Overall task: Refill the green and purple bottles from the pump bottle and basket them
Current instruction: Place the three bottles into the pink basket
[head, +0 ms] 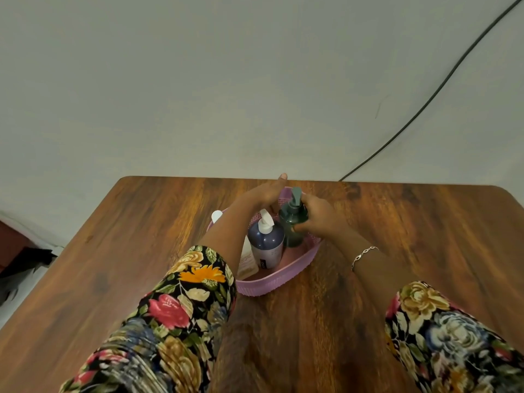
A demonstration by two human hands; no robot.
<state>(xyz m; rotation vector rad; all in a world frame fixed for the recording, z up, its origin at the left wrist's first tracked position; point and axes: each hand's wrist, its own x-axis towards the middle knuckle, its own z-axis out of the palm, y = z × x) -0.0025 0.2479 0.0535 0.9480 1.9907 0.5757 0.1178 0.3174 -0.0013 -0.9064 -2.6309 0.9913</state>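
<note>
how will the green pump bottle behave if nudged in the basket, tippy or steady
Probably a bit tippy: the green bottle is tall and narrow with a high pump head. It looks like smooth rigid plastic, so likely stiff but possibly slippery in the right hand. The purple bottle and the basket wall beside it should limit any fall.

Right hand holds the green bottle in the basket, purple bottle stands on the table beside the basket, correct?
No. The head view shows the purple bottle inside the basket, beside the green bottle, which the right hand does hold there.
</note>
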